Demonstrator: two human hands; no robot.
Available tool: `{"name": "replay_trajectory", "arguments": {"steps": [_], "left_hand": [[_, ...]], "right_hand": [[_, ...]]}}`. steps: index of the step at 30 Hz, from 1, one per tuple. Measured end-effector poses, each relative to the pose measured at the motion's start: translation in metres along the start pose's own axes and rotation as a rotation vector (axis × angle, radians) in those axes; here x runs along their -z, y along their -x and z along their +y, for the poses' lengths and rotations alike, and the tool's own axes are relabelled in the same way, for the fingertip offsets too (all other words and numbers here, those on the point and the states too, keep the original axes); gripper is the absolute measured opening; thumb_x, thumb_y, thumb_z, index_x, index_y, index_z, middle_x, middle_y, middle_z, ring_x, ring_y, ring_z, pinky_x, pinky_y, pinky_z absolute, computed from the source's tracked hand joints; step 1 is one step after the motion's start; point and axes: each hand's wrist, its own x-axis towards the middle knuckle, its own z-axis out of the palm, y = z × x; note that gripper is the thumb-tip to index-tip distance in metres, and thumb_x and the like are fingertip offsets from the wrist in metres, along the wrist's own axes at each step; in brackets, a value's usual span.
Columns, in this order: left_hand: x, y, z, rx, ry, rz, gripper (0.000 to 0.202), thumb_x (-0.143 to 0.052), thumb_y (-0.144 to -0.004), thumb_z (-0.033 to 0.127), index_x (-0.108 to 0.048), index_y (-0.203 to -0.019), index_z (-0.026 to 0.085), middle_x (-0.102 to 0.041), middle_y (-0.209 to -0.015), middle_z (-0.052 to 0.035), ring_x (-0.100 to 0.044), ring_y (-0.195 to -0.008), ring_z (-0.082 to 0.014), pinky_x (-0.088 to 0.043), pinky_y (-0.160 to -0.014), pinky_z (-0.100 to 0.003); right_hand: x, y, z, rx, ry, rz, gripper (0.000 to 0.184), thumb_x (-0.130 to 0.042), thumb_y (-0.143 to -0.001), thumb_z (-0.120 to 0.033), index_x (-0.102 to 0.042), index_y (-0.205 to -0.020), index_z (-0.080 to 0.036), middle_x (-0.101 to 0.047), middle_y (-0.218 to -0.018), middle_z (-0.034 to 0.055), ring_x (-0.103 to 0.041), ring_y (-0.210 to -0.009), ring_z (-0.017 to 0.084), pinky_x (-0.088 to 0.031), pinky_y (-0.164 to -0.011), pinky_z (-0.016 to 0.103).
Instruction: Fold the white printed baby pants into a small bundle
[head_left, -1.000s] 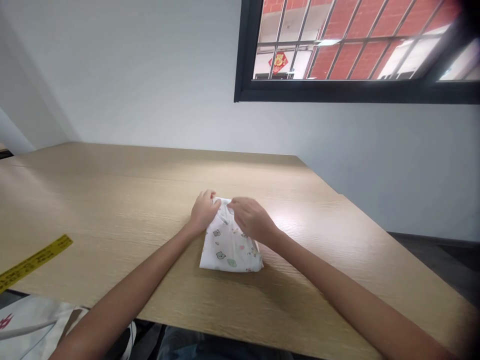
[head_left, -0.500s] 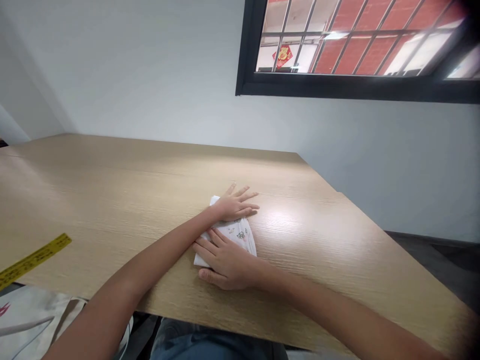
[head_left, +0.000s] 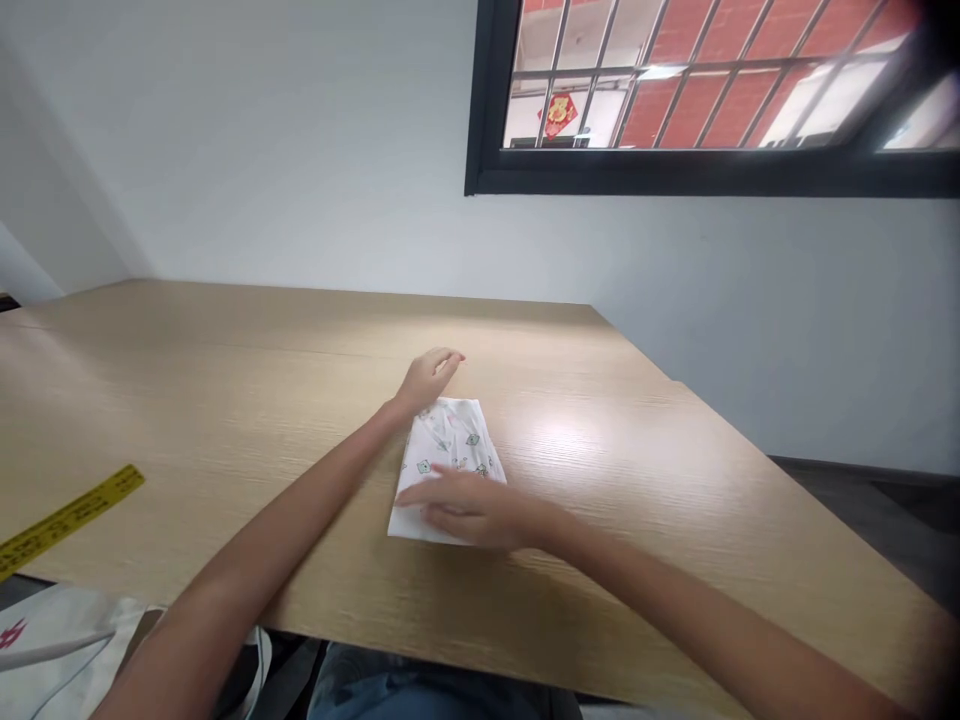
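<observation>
left hand (head_left: 430,380) and right hand (head_left: 469,507) are staying flat and loose around a folded white printed cloth (head_left: 448,438)

the folded white printed cloth is lying flat near the middle of a light oak-grain wooden tabletop (head_left: 225,400), as a neat rectangle tilted slightly on the surface, and it is showing small green and grey square motifs. the left hand is sitting just beyond the cloth's upper left corner, with its fingers loosely curled and pinching nothing. its wrist is close to that corner, though i cannot tell whether it is touching the fabric. the right hand is lying across the lower part of the cloth, spread fairly flat, with its fingers stretched out to the left and pinching nothing. it is a little blurred, so i cannot tell how hard it is pressing. the 2 hands are well apart from each other, with the cloth between them. a long narrow yellow ruler (head_left: 71,520) with black markings is lying at the table's left edge, well away from both hands. below that edge, a white canvas tote bag (head_left: 60,645) with a red mark is sitting beside the person's blue denim jeans (head_left: 420,690)
</observation>
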Motion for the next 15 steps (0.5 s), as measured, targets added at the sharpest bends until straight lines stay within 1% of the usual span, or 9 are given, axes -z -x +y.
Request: {"name": "replay_trajectory", "arguments": {"steps": [2,3,4,6,9,10,12,14,15], "left_hand": [[0.015,0.023,0.003,-0.083,-0.024,-0.004,0.029,-0.033,-0.087,0.029,-0.056,-0.098,0.015,-0.055,-0.107,-0.0056,-0.048,-0.105,-0.0136,-0.037,-0.093,-0.024],[0.021,0.035,0.004,-0.121,-0.035,-0.043,0.026,-0.035,-0.086,0.027,-0.056,-0.096,0.015,-0.056,-0.105,-0.005,-0.049,-0.102,-0.0133,-0.037,-0.092,-0.024],[0.027,0.048,0.004,-0.156,-0.047,-0.107,0.025,-0.037,-0.086,0.027,-0.058,-0.094,0.016,-0.057,-0.102,-0.0041,-0.05,-0.098,-0.0128,-0.039,-0.089,-0.024],[0.036,0.073,0.006,-0.208,-0.076,-0.268,0.023,-0.039,-0.085,0.028,-0.06,-0.092,0.019,-0.059,-0.097,-0.0023,-0.053,-0.092,-0.0121,-0.041,-0.083,-0.023],[0.048,0.101,0.01,-0.228,-0.134,-0.458,0.026,-0.051,-0.082,0.039,-0.061,-0.097,0.021,-0.057,-0.105,-0.0023,-0.053,-0.095,-0.0144,-0.042,-0.083,-0.025],[0.051,0.108,0.012,-0.23,-0.172,-0.495,0.035,-0.056,-0.078,0.045,-0.059,-0.104,0.021,-0.054,-0.113,-0.0036,-0.051,-0.101,-0.0168,-0.042,-0.086,-0.027],[0.056,0.12,0.015,-0.249,-0.275,-0.558,0.067,-0.063,-0.068,0.058,-0.049,-0.121,0.02,-0.041,-0.129,-0.0073,-0.042,-0.116,-0.0228,-0.036,-0.098,-0.033],[0.057,0.128,0.016,-0.273,-0.381,-0.619,0.092,-0.06,-0.063,0.068,-0.033,-0.134,0.017,-0.027,-0.139,-0.0097,-0.028,-0.127,-0.0264,-0.025,-0.107,-0.039],[0.057,0.131,0.016,-0.279,-0.421,-0.643,0.095,-0.058,-0.064,0.069,-0.027,-0.137,0.016,-0.022,-0.141,-0.0097,-0.022,-0.13,-0.0264,-0.021,-0.108,-0.04]], "right_hand": [[0.01,0.008,0.017,-0.078,0.148,0.169,0.031,-0.031,-0.092,-0.016,-0.054,-0.112,-0.009,-0.057,-0.104,0.0056,-0.05,-0.099,0.013,-0.021,-0.106,0.033],[0.013,0.013,0.026,-0.093,0.225,0.244,0.029,-0.033,-0.09,-0.015,-0.057,-0.106,-0.009,-0.058,-0.098,0.0061,-0.052,-0.094,0.015,-0.028,-0.102,0.034],[0.015,0.018,0.035,-0.089,0.281,0.3,0.028,-0.034,-0.089,-0.015,-0.059,-0.101,-0.01,-0.059,-0.095,0.0062,-0.052,-0.09,0.015,-0.034,-0.096,0.034],[0.016,0.027,0.046,-0.052,0.348,0.348,0.025,-0.037,-0.087,-0.015,-0.06,-0.097,-0.011,-0.059,-0.095,0.006,-0.052,-0.088,0.015,-0.039,-0.088,0.032],[0.015,0.039,0.046,-0.07,0.388,0.299,0.028,-0.047,-0.085,-0.027,-0.058,-0.107,-0.012,-0.053,-0.11,0.0076,-0.048,-0.1,0.018,-0.037,-0.091,0.034],[0.014,0.041,0.042,-0.104,0.39,0.254,0.04,-0.053,-0.082,-0.036,-0.055,-0.113,-0.011,-0.05,-0.116,0.0093,-0.045,-0.105,0.02,-0.036,-0.093,0.035],[0.013,0.043,0.032,-0.179,0.386,0.147,0.073,-0.064,-0.069,-0.049,-0.045,-0.125,-0.007,-0.041,-0.125,0.0136,-0.038,-0.114,0.024,-0.034,-0.096,0.036],[0.013,0.042,0.022,-0.229,0.394,0.065,0.096,-0.073,-0.055,-0.047,-0.037,-0.131,0.0,-0.035,-0.129,0.0175,-0.032,-0.119,0.028,-0.032,-0.1,0.036],[0.012,0.041,0.019,-0.247,0.403,0.034,0.101,-0.074,-0.051,-0.041,-0.034,-0.132,0.002,-0.033,-0.13,0.0188,-0.029,-0.121,0.029,-0.03,-0.102,0.037]]}}
